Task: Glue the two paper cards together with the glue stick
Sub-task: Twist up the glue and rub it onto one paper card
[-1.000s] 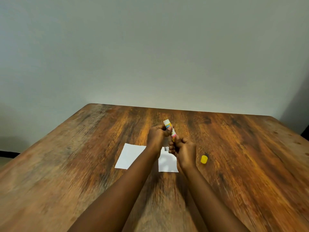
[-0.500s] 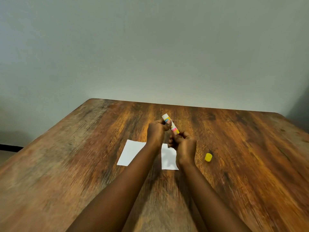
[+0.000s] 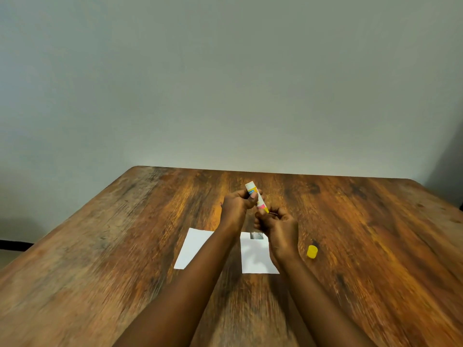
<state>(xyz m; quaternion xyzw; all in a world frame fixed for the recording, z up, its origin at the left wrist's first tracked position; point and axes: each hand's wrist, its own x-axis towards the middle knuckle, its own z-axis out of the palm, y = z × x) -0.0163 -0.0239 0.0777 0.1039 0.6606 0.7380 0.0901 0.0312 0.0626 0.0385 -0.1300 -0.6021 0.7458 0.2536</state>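
Above the wooden table (image 3: 363, 234), both hands hold a white glue stick (image 3: 251, 187) with coloured bands, tilted with its open end up and away. My left hand (image 3: 236, 204) grips its upper body. My right hand (image 3: 279, 227) pinches its lower yellow end. The yellow cap (image 3: 312, 251) lies on the table, to the right of my right wrist. Two white paper cards lie flat under my forearms: the left card (image 3: 193, 247) and the right card (image 3: 255, 257), both partly hidden by my arms.
A plain grey-green wall rises behind the table's far edge. The table's left edge runs diagonally toward me, with floor and a dark skirting strip (image 3: 15, 244) beyond it.
The view has tilted, so the table sits a little lower and nearer. Both hands keep their hold on the glue stick; cap and cards lie where they were.
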